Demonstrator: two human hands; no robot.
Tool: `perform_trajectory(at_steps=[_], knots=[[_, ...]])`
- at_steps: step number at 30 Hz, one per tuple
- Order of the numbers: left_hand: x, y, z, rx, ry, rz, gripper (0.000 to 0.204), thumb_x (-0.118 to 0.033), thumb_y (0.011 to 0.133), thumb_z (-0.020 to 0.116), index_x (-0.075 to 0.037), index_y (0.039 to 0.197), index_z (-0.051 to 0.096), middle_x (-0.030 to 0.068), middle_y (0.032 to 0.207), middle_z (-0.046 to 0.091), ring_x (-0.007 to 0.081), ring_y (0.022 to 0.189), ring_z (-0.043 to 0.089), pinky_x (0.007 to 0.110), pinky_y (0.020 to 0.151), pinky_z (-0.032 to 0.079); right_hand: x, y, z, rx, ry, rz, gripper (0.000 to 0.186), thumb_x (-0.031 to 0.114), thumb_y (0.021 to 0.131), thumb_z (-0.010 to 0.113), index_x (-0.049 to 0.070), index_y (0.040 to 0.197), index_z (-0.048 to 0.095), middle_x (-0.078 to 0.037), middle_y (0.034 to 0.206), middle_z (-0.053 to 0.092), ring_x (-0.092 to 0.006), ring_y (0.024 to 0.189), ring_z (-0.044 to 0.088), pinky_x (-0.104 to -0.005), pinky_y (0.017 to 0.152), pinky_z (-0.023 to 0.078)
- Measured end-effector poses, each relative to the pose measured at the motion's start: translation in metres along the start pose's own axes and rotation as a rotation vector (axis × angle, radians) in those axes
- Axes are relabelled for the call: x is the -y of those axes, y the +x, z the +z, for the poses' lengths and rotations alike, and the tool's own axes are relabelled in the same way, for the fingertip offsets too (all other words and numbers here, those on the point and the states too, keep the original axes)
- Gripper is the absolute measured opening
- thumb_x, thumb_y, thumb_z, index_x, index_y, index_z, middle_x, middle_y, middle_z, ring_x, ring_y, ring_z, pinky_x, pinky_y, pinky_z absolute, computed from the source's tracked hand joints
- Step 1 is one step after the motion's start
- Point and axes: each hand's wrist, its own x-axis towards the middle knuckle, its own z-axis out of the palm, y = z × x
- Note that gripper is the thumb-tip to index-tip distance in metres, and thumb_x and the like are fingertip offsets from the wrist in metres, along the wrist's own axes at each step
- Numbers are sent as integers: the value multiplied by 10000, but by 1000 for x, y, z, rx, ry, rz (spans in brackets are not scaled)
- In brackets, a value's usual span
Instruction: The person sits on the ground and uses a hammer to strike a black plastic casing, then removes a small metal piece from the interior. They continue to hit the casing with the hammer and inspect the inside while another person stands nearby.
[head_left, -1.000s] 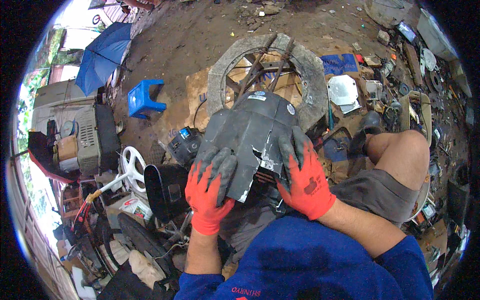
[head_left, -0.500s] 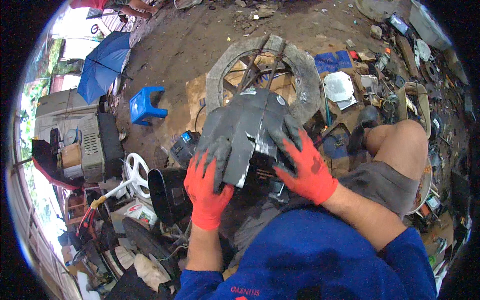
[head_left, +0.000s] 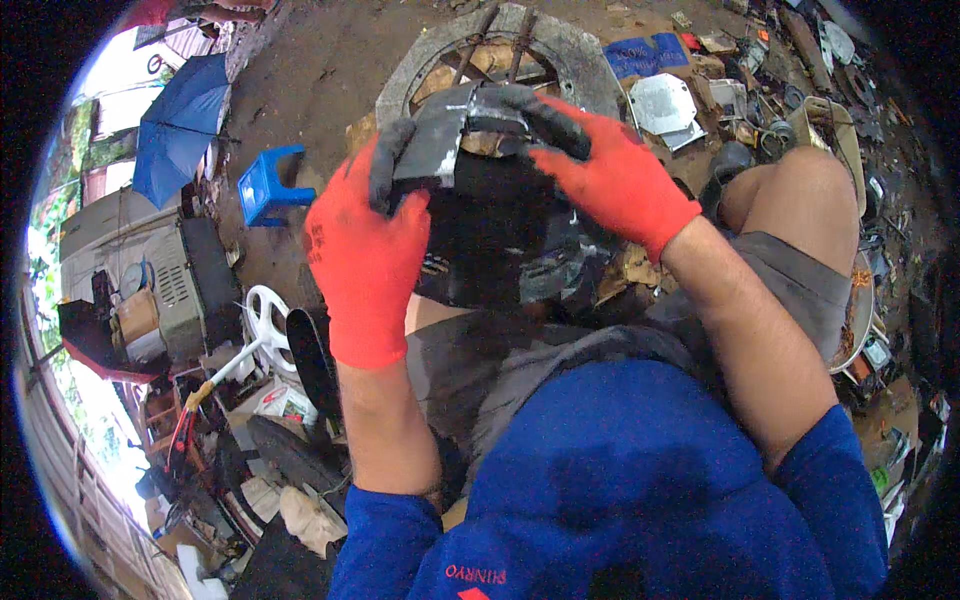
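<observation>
Between my hands is a bulky dark grey and black casing (head_left: 437, 140) with scuffed, pale edges, tilted so that its black side faces me. My left hand (head_left: 368, 245), in a red glove with dark fingers, is closed on its left edge, thumb on the near side. Gloved the same way, my right hand (head_left: 615, 165) grips the upper right edge beside a gap in the shell. The gloves hide parts of both edges. Just beyond the casing lies a grey many-sided ring (head_left: 400, 82) with metal bars (head_left: 520, 45) across it.
A blue stool (head_left: 262, 190) and an open blue umbrella (head_left: 180, 130) stand on the left. Nearer are a white wheel-like part (head_left: 268, 325) and piled scrap. To the right lie a pale metal plate (head_left: 662, 105), a beige tub (head_left: 850, 150) and mixed scrap on muddy ground.
Both hands have lifted and tipped the casing, so its grey top has turned away and its black side shows. The surroundings have shifted upward in view.
</observation>
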Motion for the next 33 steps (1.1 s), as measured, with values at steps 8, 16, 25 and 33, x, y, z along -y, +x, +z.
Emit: perform_trajectory(at_steps=[8,16,25,33], knots=[[-6,6,5,-13,20,49,436,-84,691,673,-105,1125,648,154,1003,667,327,940,644,366,807,497,-16,8,4,-87,-57,-77,532,357,841,619,134,1314,517,-228,1188,584,-367,1109,562,-400,957,443],[-6,25,10,-12,83,93,354,-195,739,663,-117,1084,667,156,949,672,332,903,648,370,764,507,-33,28,-1,-16,99,-183,457,337,829,622,105,1222,593,-207,1150,621,-368,1065,595,-387,926,467],[0,28,15,-37,105,188,330,-203,761,663,-153,1087,671,124,974,676,308,907,651,370,774,511,-29,24,2,-56,39,-246,546,266,847,664,75,1332,501,-151,1197,622,-217,1114,582,-314,959,429],[4,38,5,137,-20,315,510,-86,702,613,-69,1211,598,233,1227,563,335,1149,545,365,988,399,-9,22,-5,-30,212,-146,330,186,869,560,6,1143,595,-84,825,672,-152,653,601,-293,606,486]])
